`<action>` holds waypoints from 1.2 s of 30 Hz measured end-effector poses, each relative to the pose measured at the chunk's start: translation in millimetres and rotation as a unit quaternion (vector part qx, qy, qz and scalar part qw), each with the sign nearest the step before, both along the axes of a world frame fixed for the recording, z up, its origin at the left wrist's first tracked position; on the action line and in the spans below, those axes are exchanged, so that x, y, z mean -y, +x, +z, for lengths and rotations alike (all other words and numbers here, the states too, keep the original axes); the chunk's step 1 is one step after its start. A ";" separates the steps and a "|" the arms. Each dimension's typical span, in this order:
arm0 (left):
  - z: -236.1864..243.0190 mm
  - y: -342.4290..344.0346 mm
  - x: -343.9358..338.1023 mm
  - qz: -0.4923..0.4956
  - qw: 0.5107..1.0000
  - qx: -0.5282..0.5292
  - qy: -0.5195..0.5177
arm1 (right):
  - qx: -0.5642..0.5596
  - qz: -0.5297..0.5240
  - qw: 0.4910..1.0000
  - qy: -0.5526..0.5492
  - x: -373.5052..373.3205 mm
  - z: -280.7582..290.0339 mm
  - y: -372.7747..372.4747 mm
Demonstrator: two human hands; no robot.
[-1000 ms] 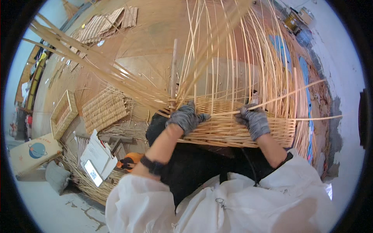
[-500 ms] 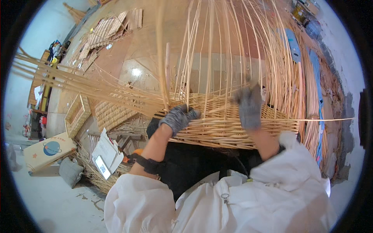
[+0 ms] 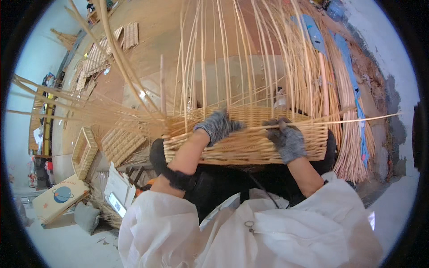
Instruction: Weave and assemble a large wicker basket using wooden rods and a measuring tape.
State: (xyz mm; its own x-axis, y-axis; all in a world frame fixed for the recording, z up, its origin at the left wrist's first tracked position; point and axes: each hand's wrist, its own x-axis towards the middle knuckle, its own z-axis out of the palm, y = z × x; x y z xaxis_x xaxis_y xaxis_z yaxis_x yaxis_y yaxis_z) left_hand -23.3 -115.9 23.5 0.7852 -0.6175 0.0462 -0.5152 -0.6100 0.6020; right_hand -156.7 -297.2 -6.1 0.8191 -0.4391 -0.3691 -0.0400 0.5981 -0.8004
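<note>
A long rectangular wicker basket (image 3: pixel 201 154) lies across my lap, its front wall closely woven and tall pale stakes (image 3: pixel 227 58) rising from its far side. My left hand (image 3: pixel 216 128), in a grey knit glove, is at the basket's upper edge near the middle. Its fingers are bent inward beside a stake, and their tips are blurred. My right hand (image 3: pixel 287 142), gloved alike, curls at the same edge further right. Its fingers close on a thin willow rod (image 3: pixel 357 119), which runs along the edge and sticks out far to the right.
Bundles of long rods (image 3: pixel 351 152) lie on the right beside blue cloth (image 3: pixel 315 33). More rods (image 3: pixel 58 91) stick out leftward. Woven panels (image 3: pixel 124 142), a shallow wicker tray (image 3: pixel 83 152), a patterned box (image 3: pixel 60 198), a grey cushion (image 3: pixel 87 217) and a phone (image 3: pixel 117 204) are at left.
My right hand has come down from above the basket to its edge and curled in. My left hand has shifted right along the edge. The view has turned, and thick rods at left now lean further left.
</note>
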 end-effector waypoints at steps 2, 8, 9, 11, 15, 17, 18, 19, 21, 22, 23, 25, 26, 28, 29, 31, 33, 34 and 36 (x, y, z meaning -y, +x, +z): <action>-5.7 5.4 0.3 -0.127 0.979 -0.113 0.113 | -0.007 0.053 0.997 -0.058 25.8 -3.1 -12.5; -11.0 -34.7 26.3 0.096 0.960 -0.207 0.164 | -0.007 0.107 0.594 -0.797 31.3 18.7 149.5; -10.7 -31.7 31.5 0.093 0.960 -0.207 0.164 | 0.072 -0.052 0.450 -0.888 33.8 -5.9 173.1; -8.9 -12.9 10.1 0.076 0.946 -0.263 0.177 | 0.053 0.047 0.750 -0.657 23.7 21.6 147.6; -30.2 5.8 10.1 0.010 0.942 -0.325 0.088 | 0.127 0.027 0.946 -0.296 20.6 39.5 27.7; -14.1 -4.5 33.9 0.154 0.949 -0.217 0.171 | 0.023 -0.046 0.934 -0.353 21.5 37.1 8.9; 17.4 -3.7 48.5 0.112 0.925 -0.304 0.200 | 0.007 -0.063 0.933 -0.355 13.9 51.7 3.8; 17.0 3.4 46.0 0.112 0.923 -0.304 0.206 | 0.079 0.040 0.924 -0.372 -10.9 81.2 14.7; 21.9 6.5 60.7 0.133 0.933 -0.213 0.259 | 0.133 0.126 0.898 -0.400 -0.8 88.3 8.9; 20.7 -5.6 69.6 0.121 0.963 -0.066 0.231 | 0.116 0.039 0.923 -0.365 26.2 61.8 -2.2; 14.2 -14.1 92.6 0.111 0.967 -0.067 0.218 | 0.105 -0.050 0.935 -0.336 62.2 38.5 -12.8; 7.0 -24.2 104.5 0.005 0.992 -0.049 0.116 | 0.011 -0.161 0.985 -0.056 94.7 15.9 -36.8; 2.5 -19.4 108.6 -0.070 0.967 -0.194 0.152 | 0.011 -0.091 0.994 -0.051 104.7 17.1 -49.0; -11.2 -20.5 107.1 -0.066 0.964 -0.218 0.133 | -0.001 0.021 0.988 -0.151 119.1 25.9 -37.9; -17.4 -23.8 100.8 -0.065 0.959 -0.248 0.122 | -0.015 0.069 0.965 -0.251 117.8 43.2 -16.8; -7.0 -42.1 104.2 -0.009 0.960 -0.261 0.100 | -0.034 0.199 0.811 -0.549 112.1 76.4 46.1; 1.7 -51.3 141.5 0.041 0.963 -0.245 0.101 | -0.058 0.110 0.556 -0.822 149.2 -10.4 114.9; 1.7 -48.9 150.7 0.040 0.960 -0.239 0.142 | -0.123 0.005 0.479 -0.869 147.1 -44.6 145.9; -9.6 -30.0 129.5 0.049 0.954 -0.246 0.161 | -0.050 0.042 0.721 -0.689 140.4 -9.2 132.0</action>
